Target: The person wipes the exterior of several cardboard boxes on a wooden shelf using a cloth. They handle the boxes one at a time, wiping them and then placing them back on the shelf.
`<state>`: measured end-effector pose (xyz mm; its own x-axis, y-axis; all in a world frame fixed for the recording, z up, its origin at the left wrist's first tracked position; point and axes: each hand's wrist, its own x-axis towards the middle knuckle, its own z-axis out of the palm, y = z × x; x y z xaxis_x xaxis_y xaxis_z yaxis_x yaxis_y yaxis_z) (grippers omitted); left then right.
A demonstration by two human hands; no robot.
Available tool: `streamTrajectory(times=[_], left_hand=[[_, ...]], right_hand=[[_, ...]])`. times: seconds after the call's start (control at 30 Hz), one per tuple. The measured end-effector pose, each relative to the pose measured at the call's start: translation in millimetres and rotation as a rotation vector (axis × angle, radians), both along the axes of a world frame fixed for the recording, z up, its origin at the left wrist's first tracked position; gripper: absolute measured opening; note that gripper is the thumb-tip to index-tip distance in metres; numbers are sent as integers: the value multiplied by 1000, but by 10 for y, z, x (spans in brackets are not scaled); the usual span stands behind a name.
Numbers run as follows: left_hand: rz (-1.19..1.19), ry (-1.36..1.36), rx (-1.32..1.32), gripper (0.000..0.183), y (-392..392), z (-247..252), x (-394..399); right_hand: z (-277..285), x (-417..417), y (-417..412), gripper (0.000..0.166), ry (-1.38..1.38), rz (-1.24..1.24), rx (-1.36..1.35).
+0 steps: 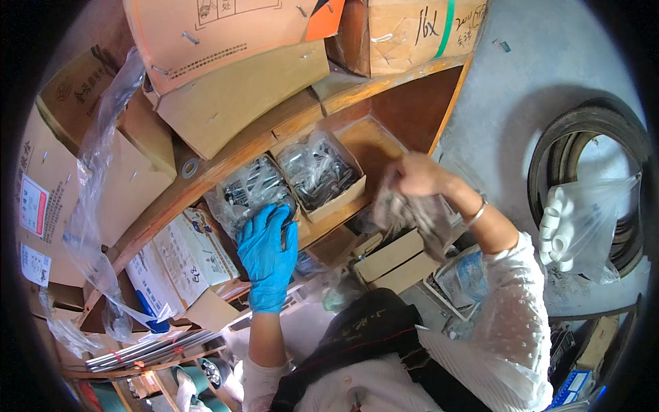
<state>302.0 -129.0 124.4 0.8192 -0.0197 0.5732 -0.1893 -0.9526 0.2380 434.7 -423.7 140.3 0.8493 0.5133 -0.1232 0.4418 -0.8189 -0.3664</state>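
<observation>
My left hand (pixel 269 252), in a blue disposable glove, lies over the near side of a carton lined with clear plastic. Metal bolts (pixel 255 180) fill that carton; whether the fingers grip anything is hidden from above. Beside it on the wooden shelf (pixel 329 226) stands an open cardboard box (pixel 334 198) with more metal fasteners (pixel 327 177) partly covered by plastic. To the right of this box, my bare right hand (pixel 419 172) is closed on a patterned grey-brown cloth (pixel 412 216). Motion blurs both the hand and the cloth, which hangs down from it.
Large cartons (pixel 242 92) line the upper board, where a metal washer (pixel 190 168) lies. Plastic film (pixel 95 195) hangs at left. More cartons (pixel 396 262) sit lower down. On the floor at right are tyres (pixel 540 149) and a bag of white pipe fittings (pixel 556 232).
</observation>
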Motion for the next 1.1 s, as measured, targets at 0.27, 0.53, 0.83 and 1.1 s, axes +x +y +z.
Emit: streamTrajectory(times=[0.27, 0.53, 0.83, 1.1], left_hand=[[-8, 40, 9, 28, -24, 5, 35], [7, 55, -5, 29, -11, -6, -2], [11, 47, 7, 28, -59, 33, 32], [-20, 42, -5, 26, -35, 47, 7]], right_hand=[[-614, 789, 550, 46, -563, 39, 148], [-425, 985, 727, 24, -576, -34, -384], [-611, 949, 917, 26, -554, -245, -456], [-279, 873, 679, 29, -266, -288, -437]])
